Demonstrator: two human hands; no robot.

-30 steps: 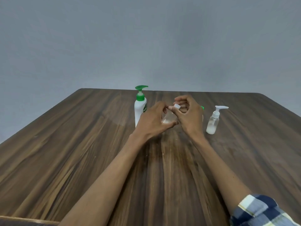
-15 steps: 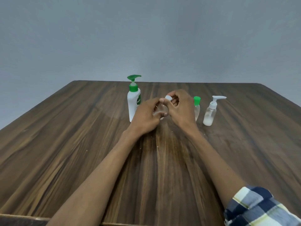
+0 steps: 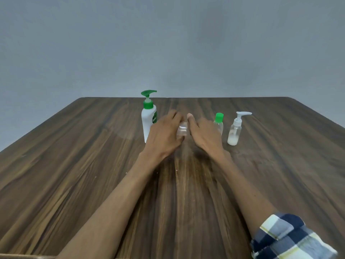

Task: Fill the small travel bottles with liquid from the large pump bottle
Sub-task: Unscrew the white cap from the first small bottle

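- I see a small clear travel bottle (image 3: pixel 182 130) held between the two hands, above the middle of the wooden table (image 3: pixel 74 165); it is blurred, and I cannot tell whether its cap is on.
- My left hand (image 3: pixel 164 135) wraps round the bottle from the left side, fingers curled over it, the back of the hand facing the camera.
- My right hand (image 3: pixel 203 135) sits just right of the bottle, its thumb tip raised beside the bottle's top. The fingers are hidden behind the hand, so I cannot tell whether they grip anything or touch the bottle.
- The large pump bottle (image 3: pixel 148 118), white with a green pump head, stands upright just behind and left of my left hand, partly covered by it.
- A small bottle with a green cap (image 3: pixel 218 121) stands upright just behind my right hand, its lower part hidden by the hand.
- Further right, apart from the hand, a small clear pump bottle (image 3: pixel 234 131) with a white pump stands upright, with a little white liquid at its bottom.
- Both forearms reach in from the near edge; a rolled plaid sleeve (image 3: pixel 285 238) shows on the right arm at the lower right corner.
- A plain grey wall (image 3: pixel 168 43) fills the view behind the table.
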